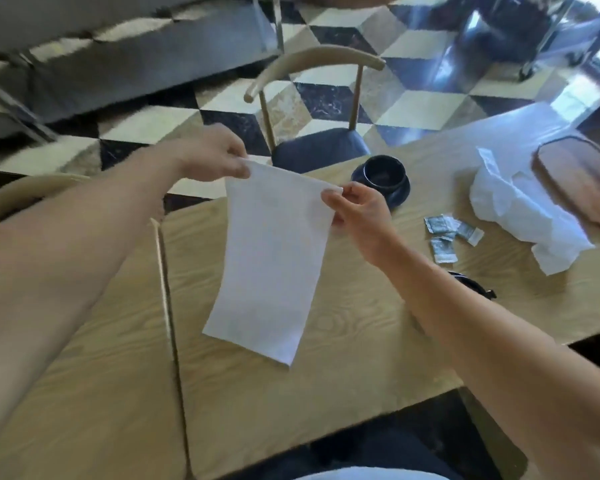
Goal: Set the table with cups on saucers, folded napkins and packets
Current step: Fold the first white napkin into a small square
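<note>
A white napkin (271, 261) hangs in the air above the wooden table (343, 348), held by its top edge. My left hand (212, 157) pinches the upper left corner and my right hand (354, 209) pinches the upper right corner. Behind the napkin a dark cup (383, 173) stands on a dark saucer (395, 197) near the table's far edge. Several small packets (447, 235) lie scattered to the right of my right hand. Part of another dark saucer (475, 284) shows behind my right forearm.
A crumpled heap of white napkins (520, 209) lies at the right, beside a wooden tray (582, 181). A chair (319, 143) with a dark seat stands at the far side of the table. A seam (174, 337) divides the table from a second one on the left.
</note>
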